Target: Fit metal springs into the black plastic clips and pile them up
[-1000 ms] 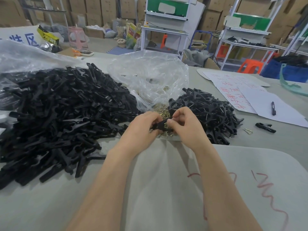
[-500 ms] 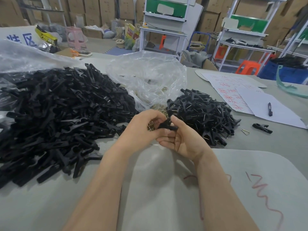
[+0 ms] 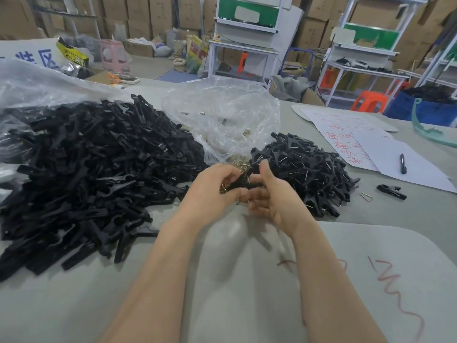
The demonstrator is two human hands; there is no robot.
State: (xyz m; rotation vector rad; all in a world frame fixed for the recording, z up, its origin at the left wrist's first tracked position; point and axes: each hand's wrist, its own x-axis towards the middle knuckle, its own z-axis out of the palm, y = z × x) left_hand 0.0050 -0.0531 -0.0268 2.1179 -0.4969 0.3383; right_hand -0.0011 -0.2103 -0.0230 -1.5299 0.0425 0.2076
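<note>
- Two bare hands meet low over the grey bench (image 3: 408, 216), in the gap between two black heaps.
- The left grip (image 3: 217, 191) has its fingers curled round one black clip (image 3: 243, 182). It pinches one end, and the clip lies roughly level, pointing across at the other hand.
- The right grip (image 3: 272, 196) is turned palm-inward with the thumb standing up and the fingers loosely spread and blurred. The clip's other end touches those fingers, but nothing closes round it.
- Brass-coloured springs (image 3: 237, 161) lie in a small heap just behind the hands, at the mouth of a crumpled clear plastic bag (image 3: 222, 115). A few more show under the left knuckles. From where I stand I cannot tell whether a spring sits in the held clip.
- The finished pile (image 3: 309, 169), its clips showing bright wire, lies just beside the right grip on its outer side.
- The loose heap (image 3: 99, 169) of bare black pieces is far larger and spreads out to the left.
- Well apart on the right, a lone clip (image 3: 392, 191) lies near a stray spring (image 3: 366, 196), with a pen (image 3: 402, 164) on white sheets (image 3: 420, 174).
</note>
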